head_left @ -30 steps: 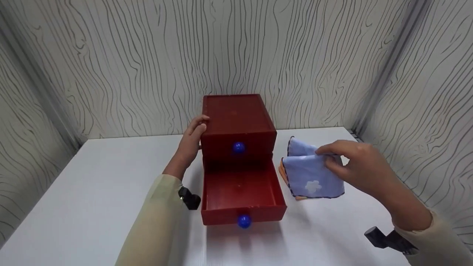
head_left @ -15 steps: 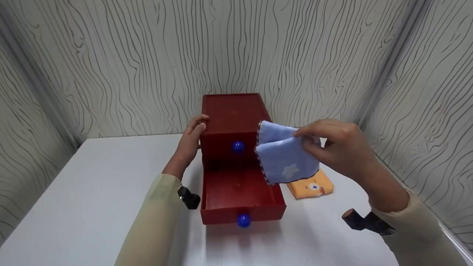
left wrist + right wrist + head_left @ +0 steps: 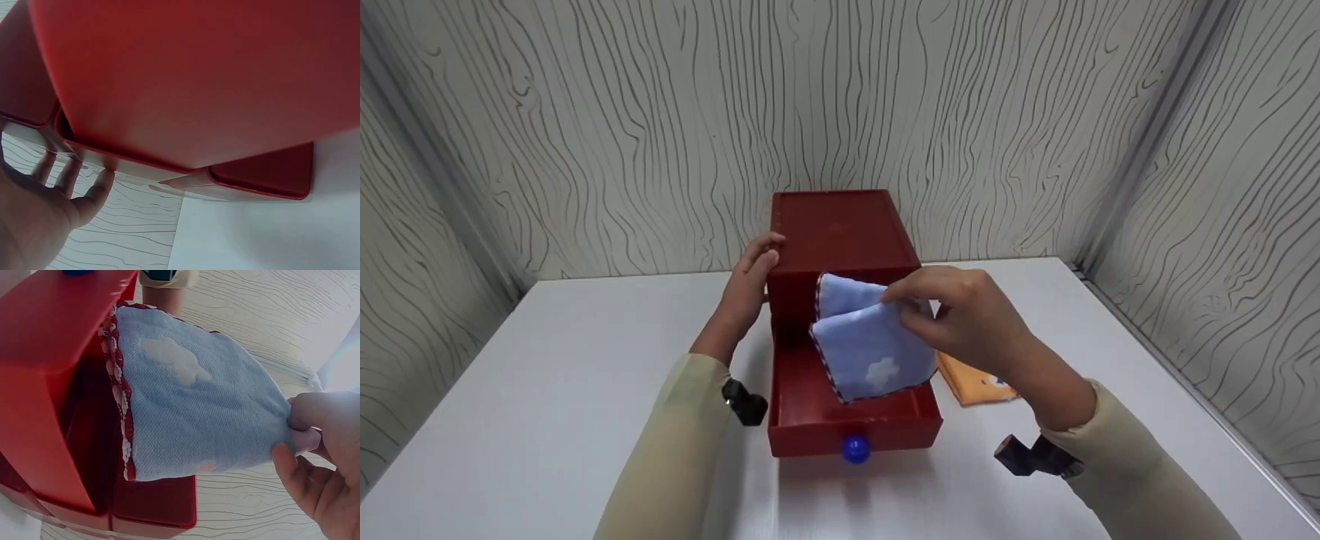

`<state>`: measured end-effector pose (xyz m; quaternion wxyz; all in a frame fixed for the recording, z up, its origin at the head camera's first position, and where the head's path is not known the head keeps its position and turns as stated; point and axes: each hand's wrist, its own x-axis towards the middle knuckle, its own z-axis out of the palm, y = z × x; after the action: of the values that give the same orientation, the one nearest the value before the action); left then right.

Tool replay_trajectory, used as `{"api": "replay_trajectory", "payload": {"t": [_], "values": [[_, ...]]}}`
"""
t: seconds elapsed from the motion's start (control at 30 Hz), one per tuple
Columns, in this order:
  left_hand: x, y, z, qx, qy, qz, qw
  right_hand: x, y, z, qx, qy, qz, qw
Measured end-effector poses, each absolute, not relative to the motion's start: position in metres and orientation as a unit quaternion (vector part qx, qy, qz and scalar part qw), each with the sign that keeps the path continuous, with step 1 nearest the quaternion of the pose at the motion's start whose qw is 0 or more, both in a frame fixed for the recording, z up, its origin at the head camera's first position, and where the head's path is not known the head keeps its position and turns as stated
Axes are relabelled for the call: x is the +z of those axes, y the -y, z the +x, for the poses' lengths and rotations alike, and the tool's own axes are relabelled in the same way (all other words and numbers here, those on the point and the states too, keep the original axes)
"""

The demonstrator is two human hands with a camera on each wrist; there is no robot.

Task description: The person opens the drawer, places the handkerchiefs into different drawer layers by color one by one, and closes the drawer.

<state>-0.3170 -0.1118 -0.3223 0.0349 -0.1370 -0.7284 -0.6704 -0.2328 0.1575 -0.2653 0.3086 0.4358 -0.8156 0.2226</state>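
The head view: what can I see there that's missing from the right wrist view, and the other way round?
Only the head view shows the orange cloth lying beside the drawer, and the left hand with its fingers on the side of the cabinet.

Only the right wrist view shows a pinkish patch near one edge of the blue cloth, and a bright glare at the picture's right edge.

Both show the right hand pinching the blue cloth, with the red cabinet and drawer.
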Motion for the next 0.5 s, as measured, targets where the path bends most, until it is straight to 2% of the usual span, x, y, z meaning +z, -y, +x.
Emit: {"api": "replay_trajectory", "payload": {"t": [0.5], "values": [[-0.325, 0.113, -0.318, -0.673, 0.723, -0.152, 0.040, -0.296, -0.141, -0.254, 0.271, 0.804, 0.448, 0.284]]}}
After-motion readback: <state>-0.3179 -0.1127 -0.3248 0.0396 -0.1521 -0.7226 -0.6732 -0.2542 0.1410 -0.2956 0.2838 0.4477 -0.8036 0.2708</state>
